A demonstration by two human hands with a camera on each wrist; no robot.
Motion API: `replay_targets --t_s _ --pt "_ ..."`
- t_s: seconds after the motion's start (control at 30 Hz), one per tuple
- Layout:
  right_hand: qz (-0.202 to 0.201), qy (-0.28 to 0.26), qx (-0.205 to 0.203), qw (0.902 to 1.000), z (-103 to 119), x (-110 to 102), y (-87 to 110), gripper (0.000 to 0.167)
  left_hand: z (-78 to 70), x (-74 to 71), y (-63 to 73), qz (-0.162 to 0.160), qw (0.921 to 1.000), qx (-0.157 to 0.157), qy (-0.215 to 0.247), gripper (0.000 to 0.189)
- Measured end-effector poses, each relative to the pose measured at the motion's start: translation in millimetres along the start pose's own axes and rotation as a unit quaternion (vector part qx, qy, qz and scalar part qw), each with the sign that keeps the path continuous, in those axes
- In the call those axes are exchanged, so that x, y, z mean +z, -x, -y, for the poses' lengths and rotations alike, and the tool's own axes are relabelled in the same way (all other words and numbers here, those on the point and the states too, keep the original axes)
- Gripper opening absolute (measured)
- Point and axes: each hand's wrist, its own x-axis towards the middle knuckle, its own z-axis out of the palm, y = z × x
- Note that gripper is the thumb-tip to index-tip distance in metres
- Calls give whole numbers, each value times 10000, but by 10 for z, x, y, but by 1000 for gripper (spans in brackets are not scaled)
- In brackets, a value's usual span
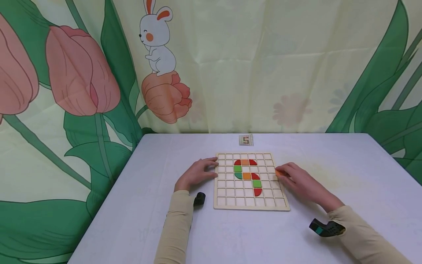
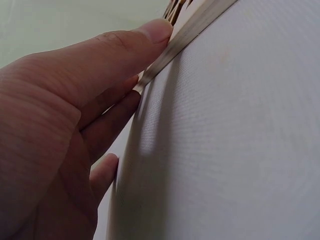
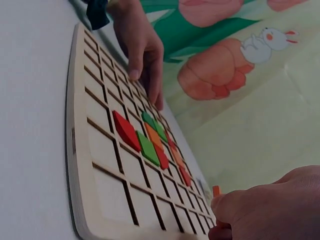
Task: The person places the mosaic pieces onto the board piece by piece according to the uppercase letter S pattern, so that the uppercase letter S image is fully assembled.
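Observation:
A wooden grid board (image 1: 230, 201) lies on the table, with red, orange and green tiles set in some of its squares. The tiles form a curving, S-like shape, with a red tile (image 1: 258, 192) at its lower end. My left hand (image 1: 197, 172) rests at the board's left edge, fingers fairly straight and fingertips touching the wooden rim, as the left wrist view also shows. At the right edge my right hand (image 1: 298, 181) pinches a small orange tile (image 3: 216, 191) between thumb and fingers, close beside the rim. Most of that tile is hidden by the fingers.
Behind the board lies a small pattern card (image 1: 245, 140) printed with a grid and a coloured figure. A white cloth covers the table (image 1: 138, 220). A curtain (image 1: 230, 73) with tulips and a rabbit hangs at the far edge. Both wrists carry black cameras (image 1: 326, 228).

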Motion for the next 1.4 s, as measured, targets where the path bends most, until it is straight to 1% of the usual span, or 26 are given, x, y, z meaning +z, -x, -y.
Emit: replay_targets --t_s 0.17,0.4,0.6,0.7,0.8,0.9,0.93,1.03,1.23,1.4 --pt "76 7 -304 9995 198 102 -58 32 -2 -3 5 14 10000 -26 -18 46" --pt "265 279 -1100 9932 456 261 -126 27 -14 -4 3 29 10000 -86 -20 47" --pt "361 464 -1345 9892 562 387 -145 25 -10 -2 -2 44 10000 -73 -51 47" --pt "272 567 -1657 9842 572 438 -151 22 -8 1 -3 35 9999 -101 -42 47" --pt "105 560 -2016 9778 568 482 -153 20 -4 4 -4 31 9999 -138 -43 46" --pt "-87 561 -2253 9726 557 513 -155 18 -4 3 -7 46 9999 -128 -57 47" --pt "-120 565 -2289 9717 556 516 -153 18 -4 4 -9 59 9999 -136 -77 47" --pt "-105 585 -2199 9737 553 514 -153 20 -8 3 -12 69 9999 -117 -67 47" --pt "139 657 -1755 9822 551 495 -148 21 0 5 -11 82 9998 -157 -41 48" --pt "251 572 -1749 9826 554 477 -134 19 7 0 -3 38 10000 -19 8 46"
